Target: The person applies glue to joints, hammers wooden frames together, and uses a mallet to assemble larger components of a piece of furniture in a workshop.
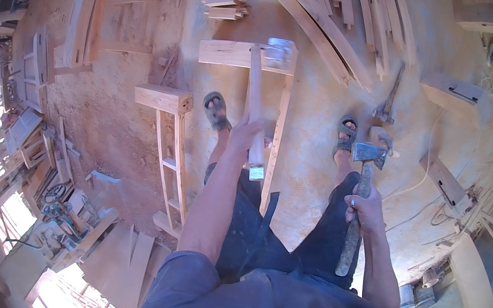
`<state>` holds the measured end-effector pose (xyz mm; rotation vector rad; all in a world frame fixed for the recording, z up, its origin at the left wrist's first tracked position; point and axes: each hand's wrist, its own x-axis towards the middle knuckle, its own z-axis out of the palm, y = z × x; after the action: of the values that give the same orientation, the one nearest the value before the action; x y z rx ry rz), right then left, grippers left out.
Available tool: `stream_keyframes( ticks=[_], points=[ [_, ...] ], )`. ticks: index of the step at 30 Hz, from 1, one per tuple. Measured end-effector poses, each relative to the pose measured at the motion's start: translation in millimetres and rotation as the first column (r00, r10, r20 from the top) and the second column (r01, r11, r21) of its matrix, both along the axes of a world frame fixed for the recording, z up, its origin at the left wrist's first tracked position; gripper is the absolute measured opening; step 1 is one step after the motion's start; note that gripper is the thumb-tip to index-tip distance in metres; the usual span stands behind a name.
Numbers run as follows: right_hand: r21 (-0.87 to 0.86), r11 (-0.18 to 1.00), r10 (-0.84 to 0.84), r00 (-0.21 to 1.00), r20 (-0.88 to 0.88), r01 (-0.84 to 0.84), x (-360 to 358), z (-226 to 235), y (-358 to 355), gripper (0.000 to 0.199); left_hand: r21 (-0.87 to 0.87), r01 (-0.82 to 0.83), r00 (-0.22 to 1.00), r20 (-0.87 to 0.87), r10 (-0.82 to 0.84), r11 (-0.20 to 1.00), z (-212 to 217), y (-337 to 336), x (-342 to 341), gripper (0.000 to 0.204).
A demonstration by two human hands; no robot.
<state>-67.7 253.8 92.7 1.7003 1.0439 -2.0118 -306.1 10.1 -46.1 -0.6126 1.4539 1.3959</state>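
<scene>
My left hand is closed round a pale wooden bar. The bar's far end overlaps a thick wooden block on the floor; I cannot tell whether they touch. A long thin rail runs from that block toward me. At the block's right end is a blurred, whitish shiny thing whose kind I cannot make out. My right hand grips an axe by its handle, with the metal head up and away from me. The axe is apart from the bar.
Left of my feet lies a ladder-like wooden frame. Another long-handled tool lies beyond my right foot, near a small wooden piece. Long boards and short pieces lie ahead. Cables cross the floor at right.
</scene>
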Motion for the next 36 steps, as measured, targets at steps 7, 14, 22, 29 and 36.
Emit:
stream_keyframes(
  ticks=[7, 14, 22, 29, 36],
  points=[
    [0.089, 0.996, -0.004, 0.991, 0.134, -0.008, -62, 41, -126, 0.027, 0.045, -0.09, 0.989, 0.119, 0.085, 0.995, 8, -40, -36, 0.038],
    [0.011, 0.999, -0.036, 0.975, 0.218, 0.035, -132, 76, -217, 0.027, 0.095, -0.11, 0.978, 0.187, 0.091, 0.989, 15, -76, -71, 0.044],
    [0.162, 0.942, 0.243, 0.931, 0.272, -0.293, -186, 93, -225, 0.029, 0.292, -0.233, 0.946, 0.289, 0.147, 0.928, 40, -59, -113, 0.064],
    [0.522, 0.743, 0.333, 0.908, 0.255, -0.419, -200, 109, -212, 0.028, 0.249, -0.283, 0.948, 0.216, 0.232, 0.926, 38, -30, -143, 0.046],
    [0.894, 0.352, 0.55, 0.834, 0.042, -0.278, -216, 100, -221, 0.008, 0.221, -0.44, 0.882, 0.292, 0.371, 0.871, 30, -4, -154, 0.035]
  ],
)
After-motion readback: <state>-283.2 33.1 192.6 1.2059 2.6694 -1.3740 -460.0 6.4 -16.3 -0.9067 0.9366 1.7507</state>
